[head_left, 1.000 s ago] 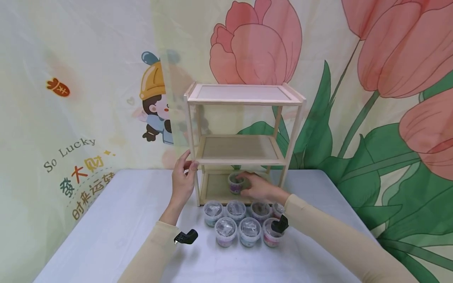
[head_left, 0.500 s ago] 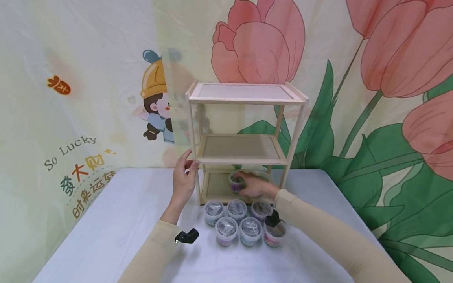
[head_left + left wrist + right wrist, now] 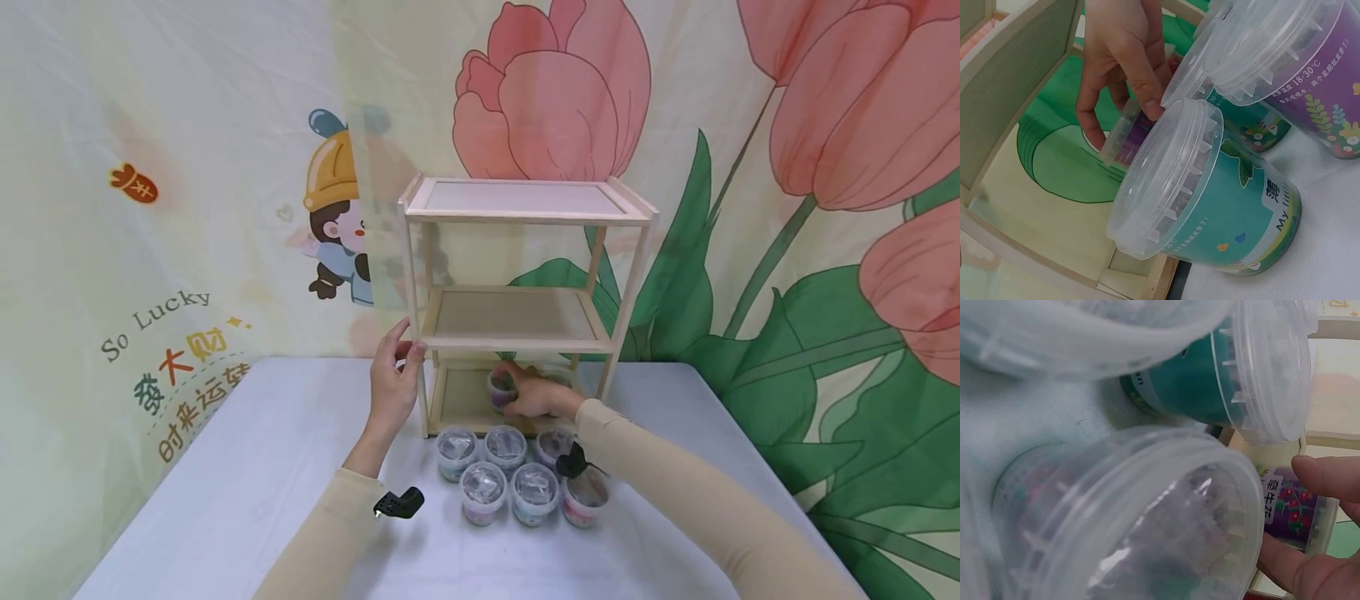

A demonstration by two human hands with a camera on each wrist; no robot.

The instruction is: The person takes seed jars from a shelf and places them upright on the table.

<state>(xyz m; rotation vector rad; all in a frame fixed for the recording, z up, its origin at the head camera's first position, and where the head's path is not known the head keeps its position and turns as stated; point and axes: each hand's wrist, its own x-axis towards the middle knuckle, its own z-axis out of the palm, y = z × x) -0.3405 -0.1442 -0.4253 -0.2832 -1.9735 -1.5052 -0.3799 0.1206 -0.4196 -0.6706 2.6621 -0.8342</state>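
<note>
My right hand [image 3: 536, 392] reaches into the bottom level of a small wooden shelf rack [image 3: 517, 344]. Its thumb and fingers grip a small clear plastic tub with a purple label [image 3: 501, 392], which stands upright on the bottom board. In the right wrist view, red flowers show on that tub's label [image 3: 1291, 509], between thumb and finger. My left hand [image 3: 393, 383] holds the rack's left front post at the middle shelf's height, thumb in front of it. In the left wrist view, the right hand [image 3: 1125, 50] shows behind a teal-labelled tub [image 3: 1229, 194].
Several lidded tubs stand in two rows before the rack, among them a pink-labelled tub [image 3: 583, 500] and a blue-labelled tub [image 3: 535, 496]. Part of another tub [image 3: 558, 377] shows behind my right hand. The white tablecloth [image 3: 300, 467] ends at a printed backdrop [image 3: 787, 333].
My right hand and the gripped tub have shifted slightly left along the bottom board. The right sleeve has moved left and now covers a tub at the right. My left hand stays at the post.
</note>
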